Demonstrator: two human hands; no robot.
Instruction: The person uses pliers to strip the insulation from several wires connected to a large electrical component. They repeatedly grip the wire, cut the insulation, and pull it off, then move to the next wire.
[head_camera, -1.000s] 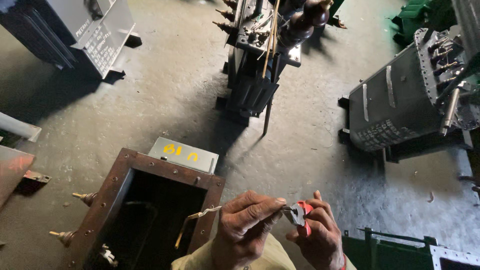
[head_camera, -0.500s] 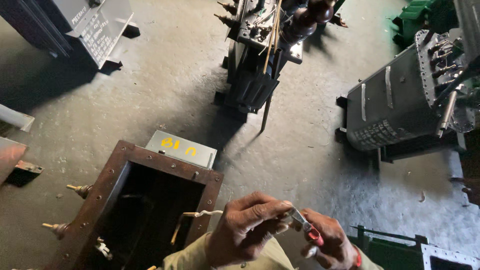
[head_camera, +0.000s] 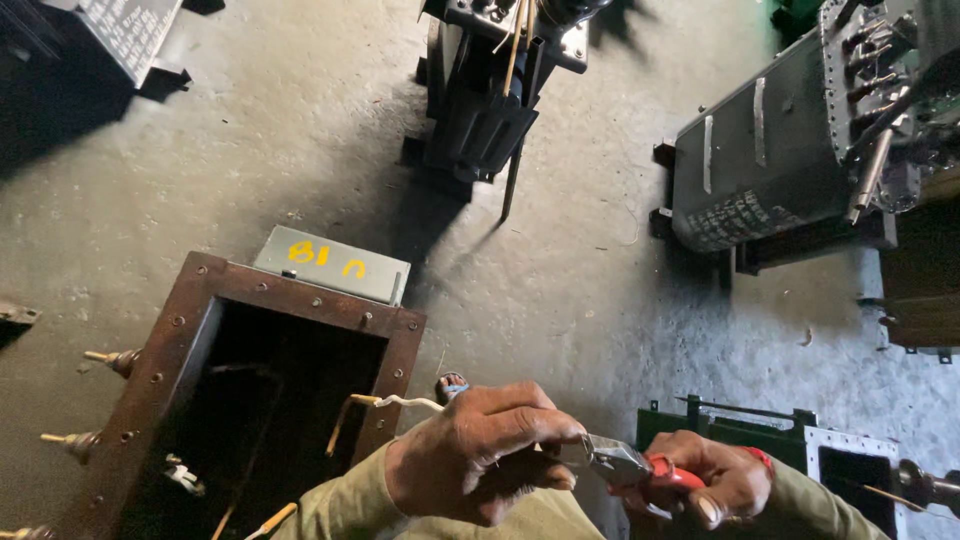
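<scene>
Left hand fingers closed, pinching white wire leading into open rusty metal box; wires, dark inside. Right hand fingers wrapped on red-handled pliers, beside box on floor

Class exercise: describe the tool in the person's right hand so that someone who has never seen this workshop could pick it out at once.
Start at the open rusty-brown metal tank at lower left, then look right past its rim to the two hands at the bottom edge. The right hand grips pliers with grey steel jaws. Their red handles set them apart from the dull metal around.
</scene>
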